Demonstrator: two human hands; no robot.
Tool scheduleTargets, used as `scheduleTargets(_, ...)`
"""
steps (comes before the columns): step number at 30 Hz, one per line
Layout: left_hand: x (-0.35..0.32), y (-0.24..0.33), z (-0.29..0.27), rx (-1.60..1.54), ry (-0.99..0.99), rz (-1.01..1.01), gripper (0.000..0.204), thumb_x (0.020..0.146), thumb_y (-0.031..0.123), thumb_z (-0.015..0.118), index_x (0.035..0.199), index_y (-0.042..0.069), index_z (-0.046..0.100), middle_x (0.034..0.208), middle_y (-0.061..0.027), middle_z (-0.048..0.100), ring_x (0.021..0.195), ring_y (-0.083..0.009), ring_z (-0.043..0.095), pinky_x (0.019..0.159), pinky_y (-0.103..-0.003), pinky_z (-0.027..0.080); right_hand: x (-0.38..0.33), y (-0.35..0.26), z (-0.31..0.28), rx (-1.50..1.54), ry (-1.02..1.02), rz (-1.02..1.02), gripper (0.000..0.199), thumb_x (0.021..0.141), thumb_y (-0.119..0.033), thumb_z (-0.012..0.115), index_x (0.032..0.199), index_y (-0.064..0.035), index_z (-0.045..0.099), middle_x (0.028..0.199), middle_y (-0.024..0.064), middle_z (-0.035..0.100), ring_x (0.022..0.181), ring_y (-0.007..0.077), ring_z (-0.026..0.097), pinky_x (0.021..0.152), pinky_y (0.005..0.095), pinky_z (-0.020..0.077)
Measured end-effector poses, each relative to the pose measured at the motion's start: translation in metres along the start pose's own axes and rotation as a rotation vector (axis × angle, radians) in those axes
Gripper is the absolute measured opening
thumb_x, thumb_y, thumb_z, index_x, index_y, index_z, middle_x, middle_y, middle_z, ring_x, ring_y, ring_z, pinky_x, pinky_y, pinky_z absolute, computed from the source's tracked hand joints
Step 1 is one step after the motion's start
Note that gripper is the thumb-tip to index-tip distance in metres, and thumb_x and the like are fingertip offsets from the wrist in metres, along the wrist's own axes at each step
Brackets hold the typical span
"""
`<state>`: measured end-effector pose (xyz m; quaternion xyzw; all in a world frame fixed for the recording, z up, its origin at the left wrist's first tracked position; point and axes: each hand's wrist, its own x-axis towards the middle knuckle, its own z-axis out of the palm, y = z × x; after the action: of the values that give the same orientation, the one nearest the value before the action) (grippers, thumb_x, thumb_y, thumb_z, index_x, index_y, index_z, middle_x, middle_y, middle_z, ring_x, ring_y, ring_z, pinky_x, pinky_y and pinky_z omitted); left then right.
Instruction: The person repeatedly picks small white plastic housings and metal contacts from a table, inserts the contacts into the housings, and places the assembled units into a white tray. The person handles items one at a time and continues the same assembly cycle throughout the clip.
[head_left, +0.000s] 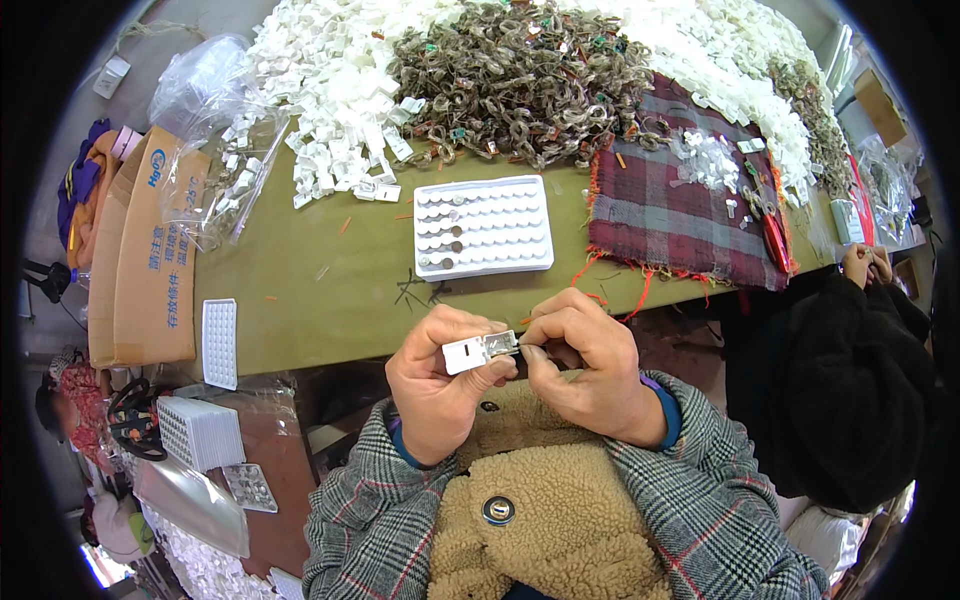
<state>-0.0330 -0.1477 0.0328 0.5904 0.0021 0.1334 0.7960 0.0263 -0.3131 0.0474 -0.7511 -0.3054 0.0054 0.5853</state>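
Observation:
Above the table's near edge, my left hand (435, 385) grips a small white plastic case (462, 356) between thumb and fingers. The case has a dark slot and a shiny, see-through-looking end that faces right. My right hand (592, 365) pinches at that end; whatever its fingertips hold is too small and covered to name. Just beyond my hands lies a white tray (488, 267) with rows of round pockets. A few dark or greenish discs sit in its left part.
White cases (340, 90) and brownish coiled strips (520, 80) are heaped at the back. Plaid cloth (650, 225) at right bears small pale parts and red-handled pliers (776, 240). A cardboard box (125, 290) and stacked trays (200, 433) stand left. A person in black (850, 390) sits right.

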Motion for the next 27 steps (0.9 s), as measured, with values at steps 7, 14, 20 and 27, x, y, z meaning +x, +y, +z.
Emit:
scheduleTargets(7,0.003,-0.009,-0.003,-0.220,-0.068,-0.026,0.018,0.089,0.001,0.072,0.102,-0.002,0.060,0.102,-0.0168,0.067,0.080,-0.0158,0.068,0.069,-0.027,0.061,0.004,0.009,-0.008,0.582,-0.223,0.595,0.010,0.084,0.001,0.068,0.093,0.0015,0.064,0.090,0.0051,0.063,0.068,0.0034,0.053,0.056,0.0204,0.0413)
scheduleTargets(14,0.004,-0.016,-0.016,-0.536,-0.059,-0.385,0.026,0.098,0.011,0.062,0.119,-0.005,0.060,0.100,-0.0187,0.071,0.080,-0.0233,0.074,0.067,-0.031,0.063,0.013,0.003,-0.004,-0.078,0.005,-0.067,0.014,0.081,0.003,0.067,0.095,-0.0010,0.068,0.098,0.0113,0.064,0.085,0.0235,0.060,0.074,0.0326,0.0477)
scheduleTargets(20,0.000,-0.018,-0.019,-0.286,0.030,-0.360,0.022,0.097,0.008,0.064,0.114,-0.007,0.064,0.096,-0.0130,0.072,0.082,-0.0193,0.072,0.071,-0.030,0.063,0.023,-0.001,0.011,-0.117,-0.127,-0.153,0.016,0.078,0.005,0.069,0.094,0.0017,0.066,0.092,0.0134,0.060,0.083,0.0312,0.059,0.073,0.0385,0.0480)
scheduleTargets(27,0.006,-0.014,-0.037,-0.333,0.078,-0.407,0.022,0.095,0.004,0.065,0.114,-0.007,0.064,0.100,-0.0159,0.072,0.083,-0.0211,0.073,0.073,-0.030,0.063,0.051,0.008,0.013,0.061,-0.270,0.036,0.012,0.082,0.002,0.071,0.094,0.0012,0.071,0.087,0.0142,0.067,0.076,0.0296,0.068,0.068,0.0348,0.0534)
